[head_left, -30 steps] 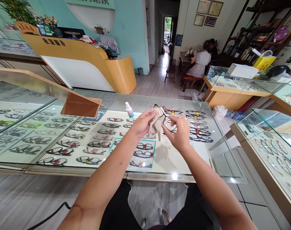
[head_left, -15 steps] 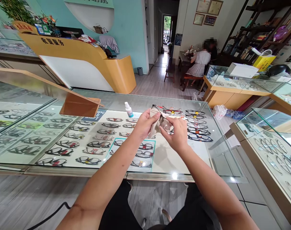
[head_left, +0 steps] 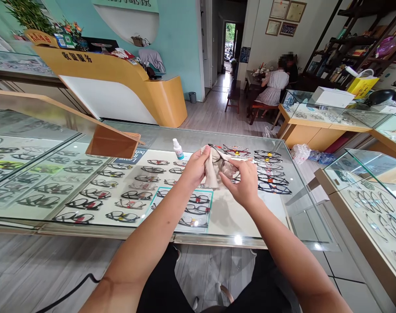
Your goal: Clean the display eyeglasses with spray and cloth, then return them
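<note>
Above the glass counter I hold a pair of dark-framed eyeglasses (head_left: pixel 229 170) between both hands. My left hand (head_left: pixel 197 166) is closed on a beige cleaning cloth (head_left: pixel 211 173), pinching it around the left side of the glasses. The cloth's lower end hangs down beside the fingers. With thumb and fingers, my right hand (head_left: pixel 244 182) grips the frame by its right lens, which shows between the fingertips. Part of the frame is hidden behind cloth and fingers. A small white spray bottle (head_left: pixel 178 150) stands upright on the counter, left of my hands.
Under the glass countertop (head_left: pixel 230 221) lie rows of eyeglasses (head_left: pixel 132 195). A wooden-framed mirror (head_left: pixel 113 141) stands at left. Beyond are a yellow reception desk (head_left: pixel 168 102) and other display cases (head_left: pixel 364 191) at right. Two people (head_left: pixel 276 87) sit at a far table.
My left hand has shifted the cloth, so it now hangs lower and more of the lens shows. Both hands stay at the glasses. The view has moved slightly.
</note>
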`<state>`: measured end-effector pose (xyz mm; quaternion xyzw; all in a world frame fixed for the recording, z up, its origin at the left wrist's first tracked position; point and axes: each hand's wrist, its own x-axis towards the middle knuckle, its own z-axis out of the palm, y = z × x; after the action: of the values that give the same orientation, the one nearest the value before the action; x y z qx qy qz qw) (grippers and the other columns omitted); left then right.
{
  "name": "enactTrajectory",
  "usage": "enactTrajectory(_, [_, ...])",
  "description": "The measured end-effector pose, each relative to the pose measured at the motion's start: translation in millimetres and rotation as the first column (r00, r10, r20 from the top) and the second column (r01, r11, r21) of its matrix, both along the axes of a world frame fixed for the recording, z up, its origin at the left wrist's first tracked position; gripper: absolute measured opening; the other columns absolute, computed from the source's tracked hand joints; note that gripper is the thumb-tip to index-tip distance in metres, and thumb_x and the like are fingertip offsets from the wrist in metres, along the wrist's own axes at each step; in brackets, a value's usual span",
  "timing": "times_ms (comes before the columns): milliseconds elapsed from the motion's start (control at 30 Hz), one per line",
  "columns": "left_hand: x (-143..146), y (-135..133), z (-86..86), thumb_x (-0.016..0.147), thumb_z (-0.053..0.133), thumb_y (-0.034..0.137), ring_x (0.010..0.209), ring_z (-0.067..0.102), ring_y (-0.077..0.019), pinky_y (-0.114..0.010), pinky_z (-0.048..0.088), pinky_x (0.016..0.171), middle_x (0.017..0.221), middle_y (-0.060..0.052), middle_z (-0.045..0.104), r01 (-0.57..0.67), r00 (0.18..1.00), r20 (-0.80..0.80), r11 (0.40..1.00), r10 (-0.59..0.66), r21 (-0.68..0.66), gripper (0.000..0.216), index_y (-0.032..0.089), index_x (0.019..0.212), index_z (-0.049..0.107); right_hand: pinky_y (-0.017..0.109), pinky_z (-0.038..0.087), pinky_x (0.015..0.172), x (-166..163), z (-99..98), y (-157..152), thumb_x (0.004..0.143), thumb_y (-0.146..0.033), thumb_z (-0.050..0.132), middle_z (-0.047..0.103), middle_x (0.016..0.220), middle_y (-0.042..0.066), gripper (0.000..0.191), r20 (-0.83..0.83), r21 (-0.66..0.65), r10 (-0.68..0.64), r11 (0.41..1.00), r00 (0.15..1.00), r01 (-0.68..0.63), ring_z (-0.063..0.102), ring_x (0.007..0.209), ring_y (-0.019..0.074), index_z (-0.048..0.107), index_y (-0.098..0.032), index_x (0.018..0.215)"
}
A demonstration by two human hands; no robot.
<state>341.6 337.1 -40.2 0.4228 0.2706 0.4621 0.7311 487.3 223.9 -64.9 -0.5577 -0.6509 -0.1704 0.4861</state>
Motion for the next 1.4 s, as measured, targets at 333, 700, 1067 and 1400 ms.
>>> enactTrajectory(333, [-16.4,2.7,9.1,0.066,0.103,0.034,0.080,0.079,-0.0218,-0.029,0.062,0.071,0.098,-0.008,0.082,0.326,0.945,-0.033,0.944,-0.325,0.044,0.058,0.015,0.112,0.073,0.042,0.048,0.085,0.3,0.3,-0.8,0.100,-0.042,0.075,0.075,0.096,0.004,0.034,-0.089,-0.042,0.045,0.998,0.995,-0.049,0.068,0.088,0.0255,0.064,-0.024,0.126])
enactTrajectory(700, [-1.9,-1.8,3.9,0.064,0.103,0.054,0.062,0.067,-0.0129,-0.024,0.056,0.062,0.073,0.001,0.071,0.115,0.993,0.013,0.993,-0.116,0.035,0.059,0.016,0.091,0.067,0.040,0.042,0.081,-4.8,-3.4,0.1,0.102,-0.044,0.074,0.078,0.095,0.005,0.031,0.079,0.008,-0.018,1.000,0.997,0.017,0.065,0.083,0.0241,0.066,-0.022,0.124])
enactTrajectory(1067, [-21.8,7.4,10.5,0.075,0.098,0.046,0.068,0.071,-0.0163,-0.026,0.058,0.064,0.082,-0.006,0.077,0.291,0.956,-0.048,0.956,-0.289,0.040,0.045,0.013,0.094,0.074,0.040,0.044,0.081,3.8,3.3,-1.6,0.100,-0.046,0.074,0.070,0.080,0.001,0.035,-0.017,0.000,-0.011,1.000,1.000,0.011,0.064,0.078,0.0234,0.067,-0.022,0.124])
enactTrajectory(1400, [-10.7,-1.5,8.7,0.067,0.103,0.037,0.074,0.075,-0.0173,-0.026,0.060,0.070,0.091,-0.007,0.081,0.297,0.955,-0.018,0.953,-0.296,0.053,0.051,0.015,0.101,0.072,0.040,0.042,0.080,-1.9,0.3,-0.1,0.104,-0.045,0.072,0.080,0.098,0.007,0.031,0.138,0.083,-0.024,0.996,0.990,0.013,0.066,0.083,0.0241,0.066,-0.021,0.122])
